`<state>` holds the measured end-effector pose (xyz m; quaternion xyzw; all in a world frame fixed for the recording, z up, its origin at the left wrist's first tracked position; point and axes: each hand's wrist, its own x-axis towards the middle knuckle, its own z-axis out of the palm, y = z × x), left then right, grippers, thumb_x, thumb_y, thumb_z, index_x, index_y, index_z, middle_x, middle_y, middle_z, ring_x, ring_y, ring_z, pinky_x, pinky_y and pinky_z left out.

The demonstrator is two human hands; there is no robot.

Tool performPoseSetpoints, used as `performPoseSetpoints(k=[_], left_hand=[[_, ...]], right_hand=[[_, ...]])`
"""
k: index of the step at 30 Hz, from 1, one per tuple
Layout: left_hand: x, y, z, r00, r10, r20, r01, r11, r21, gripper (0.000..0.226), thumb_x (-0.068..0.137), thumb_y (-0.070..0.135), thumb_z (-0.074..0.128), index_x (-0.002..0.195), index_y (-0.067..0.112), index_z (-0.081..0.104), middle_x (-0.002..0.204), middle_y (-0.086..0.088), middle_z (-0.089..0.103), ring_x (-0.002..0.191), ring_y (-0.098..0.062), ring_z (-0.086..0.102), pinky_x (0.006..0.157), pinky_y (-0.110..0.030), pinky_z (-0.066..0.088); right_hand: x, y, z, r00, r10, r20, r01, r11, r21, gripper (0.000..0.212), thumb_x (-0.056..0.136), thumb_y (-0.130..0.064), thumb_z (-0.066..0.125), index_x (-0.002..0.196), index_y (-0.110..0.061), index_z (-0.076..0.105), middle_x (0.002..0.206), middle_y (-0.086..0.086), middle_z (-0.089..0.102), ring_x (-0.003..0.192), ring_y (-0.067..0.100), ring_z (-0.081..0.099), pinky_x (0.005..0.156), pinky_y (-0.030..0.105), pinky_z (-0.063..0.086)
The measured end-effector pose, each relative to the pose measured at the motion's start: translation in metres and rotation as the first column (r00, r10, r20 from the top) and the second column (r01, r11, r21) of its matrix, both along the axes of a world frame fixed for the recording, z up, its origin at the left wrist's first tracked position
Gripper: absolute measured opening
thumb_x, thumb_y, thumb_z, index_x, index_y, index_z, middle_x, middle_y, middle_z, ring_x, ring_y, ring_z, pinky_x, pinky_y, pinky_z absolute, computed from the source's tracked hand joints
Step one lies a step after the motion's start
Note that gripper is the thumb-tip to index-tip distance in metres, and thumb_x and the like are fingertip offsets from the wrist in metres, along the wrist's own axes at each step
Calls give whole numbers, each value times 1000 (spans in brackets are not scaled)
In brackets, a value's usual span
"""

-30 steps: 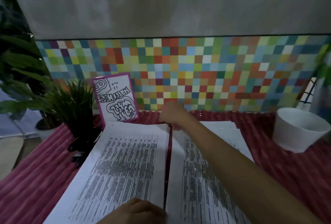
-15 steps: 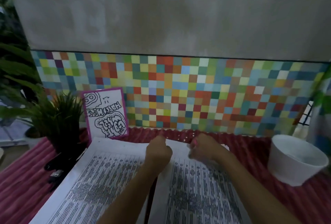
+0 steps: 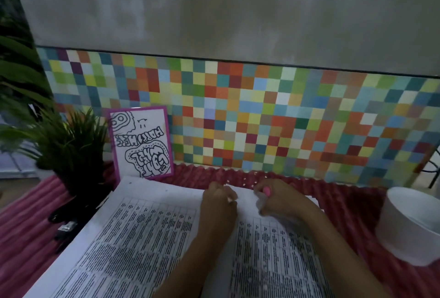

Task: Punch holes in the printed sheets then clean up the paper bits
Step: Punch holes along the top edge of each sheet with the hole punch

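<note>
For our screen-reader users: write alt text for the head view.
A person's left hand and right hand, fingers curled, rest at the far edge of printed sheets on a red cloth; whether they pinch anything is unclear. A white bowl stands right, a plant and a pink-framed drawing left, before a colourful tiled wall.

A bare grey wall (image 3: pixel 214 12) fills the upper part of the view. Below it runs a band of small multicoloured square tiles (image 3: pixel 262 116). A purple-bordered card (image 3: pixel 141 143) with black doodle lettering leans upright against the tiles at the left. Just beside the card, on its left, stands a small potted plant (image 3: pixel 69 140) with thin spiky leaves. Broader leaves of a larger plant (image 3: pixel 16 69) hang at the far left edge. A ribbed pink-red cloth (image 3: pixel 352 205) covers the tabletop. A white round tub (image 3: pixel 414 224) sits on the cloth at the right.
</note>
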<state>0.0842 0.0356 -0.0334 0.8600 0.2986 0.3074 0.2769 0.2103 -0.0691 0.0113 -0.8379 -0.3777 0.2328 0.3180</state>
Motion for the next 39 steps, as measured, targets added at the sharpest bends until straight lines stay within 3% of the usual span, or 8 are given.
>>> performPoseSetpoints(k=[3,7,13,19,25,29,34,39], left_hand=[[-2,0,3,999,-30,11,30,998,-50,16,92,-3,52,89,8,64,83,-3,64,74,-15,57,57,-11,37],[-2,-4,9,991,-41,129,64,982,-179,17,97,2,50,87,16,53,72,5,58,64,-6,53,56,-10,38],[-4,-4,9,988,83,127,-43,958,-285,32,92,11,63,122,10,52,106,-2,66,91,-15,60,69,-16,41],[-6,0,8,990,121,72,-97,956,-276,33,86,-9,55,114,7,60,80,9,59,67,0,52,50,-6,40],[-4,-2,6,991,107,80,-84,964,-252,38,87,-6,54,122,9,59,103,-3,69,79,-9,57,50,-5,37],[-4,-1,5,990,109,86,-88,972,-219,38,87,-6,54,121,8,60,96,-1,67,72,-5,55,48,-7,37],[-4,-2,1,990,118,76,-108,986,-125,36,86,-7,52,117,7,63,92,-4,68,72,-10,56,50,-10,34],[-8,-6,5,986,91,143,-96,995,32,41,86,-6,54,121,11,65,94,-7,73,77,-17,64,66,-24,51]], right_hand=[[1,2,0,999,23,37,-22,1000,-12,21,78,0,70,88,-18,71,80,-2,66,71,10,61,59,20,48],[3,3,0,989,-28,144,23,999,31,22,80,-1,65,62,-3,53,59,6,46,53,17,43,48,23,36],[9,18,-2,911,-79,404,43,994,97,18,81,-5,65,64,-2,61,74,18,66,67,29,63,64,40,57],[6,33,-11,911,5,413,-6,1000,3,30,71,-3,59,51,-22,47,54,-3,50,52,15,51,53,28,44],[8,33,-16,903,9,429,-18,1000,18,33,67,-5,59,45,-12,35,48,1,35,45,17,34,48,29,35],[9,31,-20,897,-27,441,-15,996,90,29,63,-2,59,48,-9,35,56,15,41,49,20,37,47,29,35],[0,25,-24,872,-146,467,109,988,105,11,80,-9,64,75,-8,73,84,6,69,71,16,64,62,28,54],[-12,22,-28,783,-299,545,211,952,220,5,83,-18,68,80,-16,69,104,7,63,95,29,59,81,40,52]])
